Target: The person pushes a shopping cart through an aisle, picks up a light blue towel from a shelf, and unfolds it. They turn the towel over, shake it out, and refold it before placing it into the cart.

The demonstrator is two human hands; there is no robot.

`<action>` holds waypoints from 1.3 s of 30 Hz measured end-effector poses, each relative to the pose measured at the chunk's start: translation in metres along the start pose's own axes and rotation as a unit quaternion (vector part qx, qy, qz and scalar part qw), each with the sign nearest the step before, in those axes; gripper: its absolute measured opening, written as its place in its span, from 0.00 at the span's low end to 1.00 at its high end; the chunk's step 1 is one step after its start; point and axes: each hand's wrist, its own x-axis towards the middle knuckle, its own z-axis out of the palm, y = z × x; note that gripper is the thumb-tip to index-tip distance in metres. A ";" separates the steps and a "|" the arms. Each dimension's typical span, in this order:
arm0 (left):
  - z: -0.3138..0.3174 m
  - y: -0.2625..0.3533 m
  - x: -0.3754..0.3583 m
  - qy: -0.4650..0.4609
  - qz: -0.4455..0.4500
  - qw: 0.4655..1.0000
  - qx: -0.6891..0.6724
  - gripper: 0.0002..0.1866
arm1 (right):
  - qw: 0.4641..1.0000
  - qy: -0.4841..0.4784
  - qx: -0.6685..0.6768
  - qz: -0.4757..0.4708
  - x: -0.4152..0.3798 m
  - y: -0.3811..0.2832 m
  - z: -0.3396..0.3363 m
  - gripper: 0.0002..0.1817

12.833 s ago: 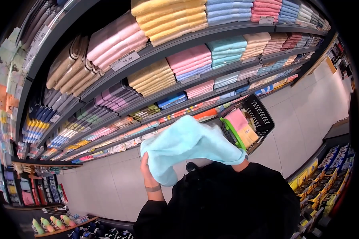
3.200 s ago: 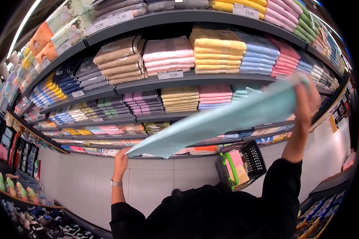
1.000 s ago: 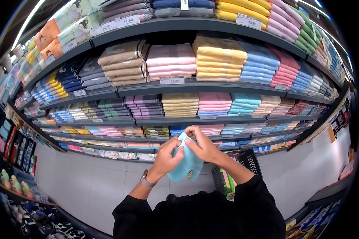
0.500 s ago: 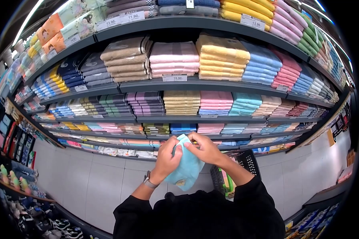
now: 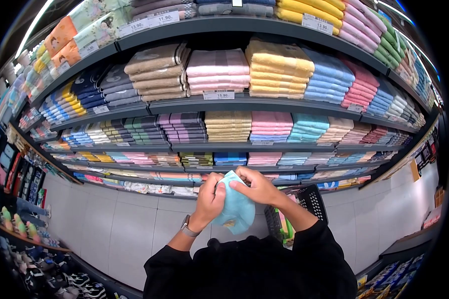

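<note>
A light blue towel (image 5: 236,207) hangs from both my hands in front of my body, with a small tan patch near its lower end. My left hand (image 5: 210,199), a watch on its wrist, pinches the upper left edge of the cloth. On the other side my right hand (image 5: 256,186) grips the upper right edge, its thumb lying across the fabric. A corner of the towel pokes up between the two hands. Both sets of fingers are closed on the cloth, and some fingertips are hidden behind it.
Shelves (image 5: 279,105) of folded towels in many colours rise ahead, with price tags (image 5: 218,94) on their edges. A black basket (image 5: 312,205) stands on the tiled floor (image 5: 134,219) to my right. Slippers (image 5: 80,284) fill a rack at lower left.
The towel's lower end has swung slightly to the right and looks a little bunched. Both hands keep their hold at nearly the same place. The view has shifted very slightly.
</note>
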 end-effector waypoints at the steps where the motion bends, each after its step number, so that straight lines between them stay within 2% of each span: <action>1: 0.000 -0.001 0.000 -0.001 -0.001 1.000 0.000 0.04 | 1.000 0.000 0.000 0.001 0.000 -0.001 -0.001 0.13; 4: 0.001 -0.004 0.001 -0.006 0.011 1.000 -0.009 0.03 | 0.999 -0.020 -0.028 0.027 0.000 -0.003 -0.005 0.12; 7: 0.001 -0.007 0.003 -0.038 -0.028 0.998 -0.052 0.03 | 0.997 -0.020 -0.080 0.006 0.000 -0.001 -0.010 0.12; 9: 0.000 -0.004 0.007 -0.087 -0.018 0.995 -0.052 0.06 | 0.996 0.013 -0.065 -0.054 0.000 0.002 -0.013 0.10; 10: -0.001 -0.004 0.008 -0.088 -0.019 0.995 -0.052 0.06 | 0.996 0.014 -0.064 -0.054 0.001 0.002 -0.015 0.10; 12: -0.001 -0.004 0.011 -0.163 0.012 0.987 -0.004 0.10 | 0.994 0.081 -0.038 -0.065 0.002 0.000 -0.022 0.11; 16: 0.002 -0.013 -0.005 -0.192 -0.014 0.981 0.032 0.12 | 0.989 0.134 0.021 -0.051 0.004 0.002 -0.042 0.08; 18: -0.003 0.000 -0.006 -0.154 0.075 0.982 0.083 0.13 | 0.988 0.146 0.009 -0.053 0.006 0.001 -0.048 0.09; 21: -0.006 0.028 -0.007 -0.166 0.115 0.977 0.069 0.15 | 0.989 0.140 -0.021 -0.040 0.007 0.011 -0.048 0.08; 23: -0.002 0.034 -0.008 -0.167 0.137 0.975 0.060 0.15 | 0.985 0.147 -0.050 -0.073 0.008 0.019 -0.041 0.08; 25: 0.004 0.037 -0.014 -0.322 -0.089 0.942 -0.037 0.16 | 0.984 0.157 -0.041 -0.072 0.010 0.019 -0.038 0.08; 26: 0.011 0.025 -0.022 -0.361 -0.093 0.928 -0.021 0.21 | 0.983 0.168 -0.033 -0.071 0.010 0.019 -0.036 0.08; 27: 0.018 0.010 -0.029 -0.362 -0.093 0.927 -0.021 0.21 | 0.983 0.168 -0.033 -0.070 0.009 0.017 -0.035 0.08; 29: 0.029 -0.012 -0.038 -0.349 -0.040 0.935 -0.057 0.28 | 0.974 0.213 -0.016 -0.077 0.007 0.013 -0.034 0.08; 31: 0.025 -0.025 -0.039 -0.364 -0.041 0.930 -0.025 0.29 | 0.972 0.224 -0.005 -0.067 0.002 0.018 -0.037 0.08; 32: 0.023 -0.033 -0.040 -0.371 -0.014 0.920 0.128 0.29 | 0.970 0.236 0.006 -0.057 0.000 0.021 -0.038 0.08; 33: 0.021 -0.040 -0.041 -0.370 0.014 0.886 0.278 0.28 | 0.970 0.237 0.006 -0.056 -0.001 0.024 -0.039 0.08; 34: 0.019 -0.046 -0.042 -0.335 0.076 0.894 0.287 0.26 | 0.970 0.238 0.000 -0.060 -0.001 0.026 -0.040 0.08; 39: 0.011 -0.018 -0.043 -0.395 0.018 0.888 0.234 0.24 | 0.964 0.262 -0.020 -0.041 -0.006 0.030 -0.050 0.08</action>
